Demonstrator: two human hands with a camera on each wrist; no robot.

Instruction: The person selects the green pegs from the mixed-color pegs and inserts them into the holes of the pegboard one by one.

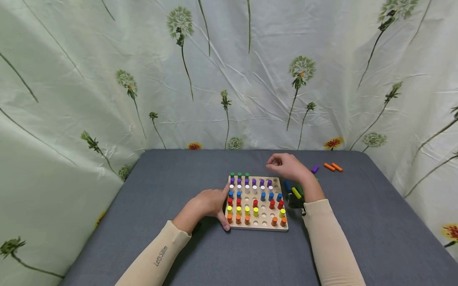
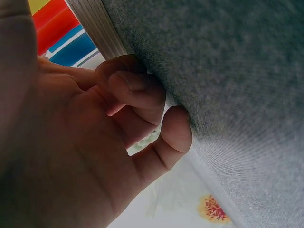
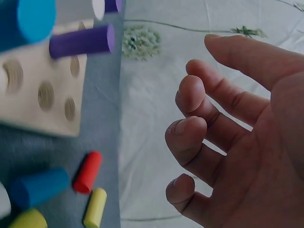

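The wooden pegboard (image 1: 259,227) lies on the gray table (image 1: 179,174), between five and six o'clock from the middle of the head view. The left hand (image 1: 211,202) holds its nine o'clock edge, thumb at the near corner, other fingers bent along the side. The right hand (image 1: 288,166) is between one and two o'clock from the board, apart from it; its fingers curve loosely, a gap separates thumb from fingertips, and nothing is held.

Colored pegs stand upright in rows: green at twelve o'clock, then purple, white, blue, red, yellow, and orange at six. Some holes are bare. Between two and three o'clock from the board lie a loose blue peg (image 1: 287,186) and a yellow peg (image 1: 296,193), near the right forearm. At three o'clock from the right hand lie a purple peg (image 1: 315,169) and, farther out, two orange pegs (image 1: 329,167). A flowered curtain (image 1: 264,79) hangs at twelve o'clock.
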